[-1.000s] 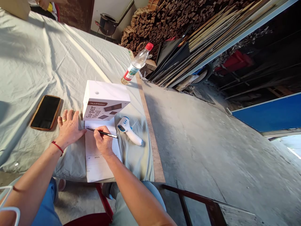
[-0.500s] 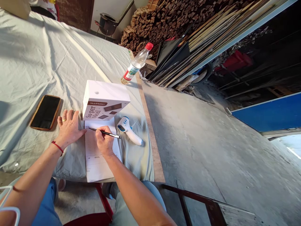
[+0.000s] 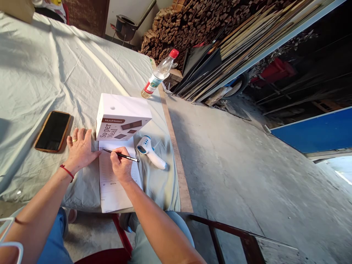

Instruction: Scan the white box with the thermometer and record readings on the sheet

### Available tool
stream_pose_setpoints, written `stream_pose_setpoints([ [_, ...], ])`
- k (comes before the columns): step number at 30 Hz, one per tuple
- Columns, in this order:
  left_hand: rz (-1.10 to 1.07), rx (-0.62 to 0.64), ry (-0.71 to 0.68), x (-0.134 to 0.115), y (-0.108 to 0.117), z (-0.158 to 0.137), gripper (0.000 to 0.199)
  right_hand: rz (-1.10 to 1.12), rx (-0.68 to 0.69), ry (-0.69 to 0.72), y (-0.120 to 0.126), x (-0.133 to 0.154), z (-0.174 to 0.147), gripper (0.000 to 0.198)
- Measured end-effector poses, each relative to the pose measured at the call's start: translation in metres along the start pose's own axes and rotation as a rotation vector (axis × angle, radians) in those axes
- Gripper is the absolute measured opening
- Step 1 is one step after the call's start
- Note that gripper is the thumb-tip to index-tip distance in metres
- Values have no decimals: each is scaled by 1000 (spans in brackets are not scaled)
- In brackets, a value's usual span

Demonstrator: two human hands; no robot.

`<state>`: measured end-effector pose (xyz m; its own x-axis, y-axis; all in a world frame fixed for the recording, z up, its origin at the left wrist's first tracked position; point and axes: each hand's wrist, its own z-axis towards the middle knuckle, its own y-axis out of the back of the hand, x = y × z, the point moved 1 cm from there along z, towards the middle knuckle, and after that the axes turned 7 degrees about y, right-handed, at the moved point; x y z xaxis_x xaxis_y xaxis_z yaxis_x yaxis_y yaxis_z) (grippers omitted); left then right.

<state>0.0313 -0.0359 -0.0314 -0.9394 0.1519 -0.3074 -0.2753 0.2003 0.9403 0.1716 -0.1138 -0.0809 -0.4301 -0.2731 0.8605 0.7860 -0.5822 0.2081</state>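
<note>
In my right hand [image 3: 121, 165] is a black pen [image 3: 125, 156], its tip at the upper left of a printed paper sheet [image 3: 114, 198]. The hand rests on that sheet. My left hand [image 3: 81, 149] lies flat with fingers spread on the cloth, its thumb at the sheet's left edge. A white box [image 3: 123, 115] marked "Super Meal" stands at the top of the sheet, hiding whatever lies beneath it. Right of the paper lies a white and blue infrared thermometer [image 3: 151, 152]. Beside my left hand is a phone [image 3: 52, 131] in a brown case, its screen dark.
A red-capped plastic bottle [image 3: 159, 75] stands near the right edge of the cloth-covered table [image 3: 82, 69]. Concrete floor [image 3: 233, 165] lies to the right. Stacked firewood [image 3: 176, 27] and leaning boards [image 3: 236, 47] are behind. A dark metal frame [image 3: 228, 231] is at lower right.
My right hand and the pen have shifted very slightly left, the pen tip staying near the sheet's upper left. My left hand has stayed put.
</note>
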Motion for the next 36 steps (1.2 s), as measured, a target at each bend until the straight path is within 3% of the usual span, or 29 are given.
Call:
stream_pose_setpoints([
  [13, -1, 16, 4, -1, 3, -1, 90, -2, -51, -57, -1, -5, -2, 19],
  [22, -24, -17, -17, 2, -1, 1, 89, -30, -33, -10, -3, -5, -3, 19],
  [26, 4, 9, 9, -1, 1, 0, 92, -63, -61, 106, 9, 12, 4, 17],
  [28, 11, 17, 17, -3, 4, 0, 92, -90, 22, 236, 25, 28, 12, 14],
  [32, -34, 31, 27, -1, 7, 6, 85, -299, 409, 480, 63, 56, 26, 14],
  [36, -158, -55, 27, 6, 9, 18, 78, -755, 543, 469, 77, 57, 20, 17],
])
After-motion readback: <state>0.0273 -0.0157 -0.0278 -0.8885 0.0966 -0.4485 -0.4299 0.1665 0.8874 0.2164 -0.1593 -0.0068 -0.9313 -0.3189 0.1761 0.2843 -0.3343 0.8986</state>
